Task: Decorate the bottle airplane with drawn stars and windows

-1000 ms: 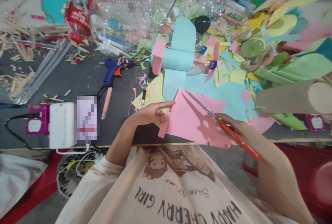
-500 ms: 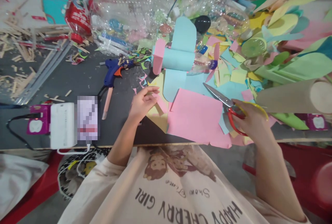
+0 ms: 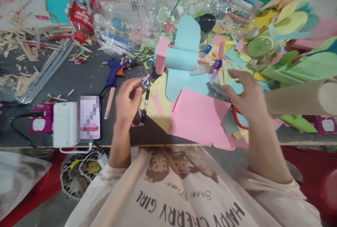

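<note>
Black pen point(image 3: 144, 107) should be pinched mid-barrel by the left hand point(image 3: 127, 102), whose grip cannot be told; the right hand point(image 3: 247, 93) is spread over the scissors point(image 3: 235, 117).

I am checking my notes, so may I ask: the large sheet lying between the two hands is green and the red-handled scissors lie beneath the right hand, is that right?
Not quite: the large sheet between the left hand and the right hand is pink, not green, as the head view shows. The red-handled scissors do lie beneath the right hand.
</note>
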The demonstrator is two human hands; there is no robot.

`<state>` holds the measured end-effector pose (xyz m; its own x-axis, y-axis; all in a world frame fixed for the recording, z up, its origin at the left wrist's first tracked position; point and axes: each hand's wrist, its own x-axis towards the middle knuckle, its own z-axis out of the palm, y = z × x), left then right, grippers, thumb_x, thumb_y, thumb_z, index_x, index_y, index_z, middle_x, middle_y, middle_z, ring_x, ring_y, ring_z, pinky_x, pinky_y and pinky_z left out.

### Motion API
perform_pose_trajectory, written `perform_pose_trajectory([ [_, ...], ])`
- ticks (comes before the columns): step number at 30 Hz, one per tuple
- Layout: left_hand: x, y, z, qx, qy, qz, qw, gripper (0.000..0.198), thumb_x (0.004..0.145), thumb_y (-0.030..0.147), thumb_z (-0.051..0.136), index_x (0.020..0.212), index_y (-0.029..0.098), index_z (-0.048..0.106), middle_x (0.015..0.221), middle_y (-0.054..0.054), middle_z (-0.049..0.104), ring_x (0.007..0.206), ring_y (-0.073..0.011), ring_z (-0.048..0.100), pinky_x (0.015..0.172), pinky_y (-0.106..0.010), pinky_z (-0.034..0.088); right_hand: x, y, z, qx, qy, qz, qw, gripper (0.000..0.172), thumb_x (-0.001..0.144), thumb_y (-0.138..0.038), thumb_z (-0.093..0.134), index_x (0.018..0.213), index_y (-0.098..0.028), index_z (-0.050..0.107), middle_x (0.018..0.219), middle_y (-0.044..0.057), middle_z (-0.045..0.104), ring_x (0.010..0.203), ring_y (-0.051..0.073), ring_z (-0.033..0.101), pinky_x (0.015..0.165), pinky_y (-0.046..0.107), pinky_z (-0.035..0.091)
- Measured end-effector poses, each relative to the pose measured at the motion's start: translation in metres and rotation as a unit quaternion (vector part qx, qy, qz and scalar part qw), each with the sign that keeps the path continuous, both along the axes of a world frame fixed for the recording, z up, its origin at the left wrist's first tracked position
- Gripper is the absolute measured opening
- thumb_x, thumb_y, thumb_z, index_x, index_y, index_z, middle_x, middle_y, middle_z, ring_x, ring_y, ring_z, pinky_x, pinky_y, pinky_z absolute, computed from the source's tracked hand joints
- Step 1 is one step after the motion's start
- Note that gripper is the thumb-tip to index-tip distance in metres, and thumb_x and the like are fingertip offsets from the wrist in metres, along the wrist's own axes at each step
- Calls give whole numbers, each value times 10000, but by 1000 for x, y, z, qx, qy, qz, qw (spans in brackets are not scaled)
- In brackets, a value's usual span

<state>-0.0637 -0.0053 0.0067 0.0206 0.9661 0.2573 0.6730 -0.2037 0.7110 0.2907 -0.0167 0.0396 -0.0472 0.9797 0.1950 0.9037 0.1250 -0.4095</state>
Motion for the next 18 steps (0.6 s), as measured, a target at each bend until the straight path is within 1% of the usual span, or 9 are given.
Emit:
perform_pose_trajectory([
  [1,-10,4,1,-2,27,28,999,290,908,295,531,1171,216,626,1190,-73,664,1102,-218,646,980,-361,529,-9,9,-9,24,14,18,999,450,898,-357,498,1311,-185,535,1283,175,624,1222,311,577,999,515,501],
  [2,-19,9,1,-11,56,62,996,324,880,289,564,1192,216,612,1207,-88,649,1150,-252,620,1009,-403,512,-16,17,-18,54,16,28,998,489,862,-305,520,1333,-177,500,1317,186,592,1263,315,537,1060,544,443],
  [4,-33,21,2,-30,104,129,986,394,825,298,636,1205,209,588,1249,-129,607,1241,-326,552,1072,-495,454,-29,34,-37,90,5,8,996,575,805,-219,541,1370,-189,437,1440,190,480,1360,330,426,1131,595,327],
  [6,-41,33,2,-57,148,176,972,415,779,321,693,1163,205,587,1241,-160,585,1262,-395,516,1087,-589,401,-37,47,-52,99,1,-16,995,631,790,-192,566,1397,-211,393,1524,175,378,1428,351,307,1151,613,269],
  [8,-42,44,3,-83,178,206,958,421,736,361,735,1102,211,591,1229,-176,574,1261,-447,494,1064,-657,376,-42,56,-61,94,7,-31,995,616,816,-184,573,1402,-232,390,1529,156,378,1445,351,260,1166,600,241],
  [11,-38,57,1,-122,211,227,943,423,715,365,746,1064,191,580,1232,-202,561,1263,-475,479,1049,-671,371,-44,63,-69,86,23,-36,995,529,871,-202,554,1378,-274,422,1429,133,502,1404,333,330,1179,609,199],
  [14,-36,63,-3,-152,237,223,933,364,759,279,687,1072,143,561,1204,-221,574,1244,-444,514,1060,-598,396,-41,64,-73,102,38,-15,994,446,900,-239,532,1338,-276,461,1334,116,586,1332,313,437,1178,650,183],
  [16,-37,63,-6,-153,237,217,934,302,782,226,636,1059,140,551,1174,-209,593,1223,-411,544,1052,-545,420,-38,63,-74,115,43,17,992,415,902,-272,533,1314,-255,486,1302,114,612,1283,305,498,1168,657,227],
  [18,-41,63,-9,-145,219,214,941,230,794,204,596,1013,162,543,1139,-186,614,1207,-390,564,1036,-522,433,-35,63,-74,116,57,53,990,400,913,-309,527,1309,-252,500,1300,111,621,1261,301,534,1155,634,292],
])
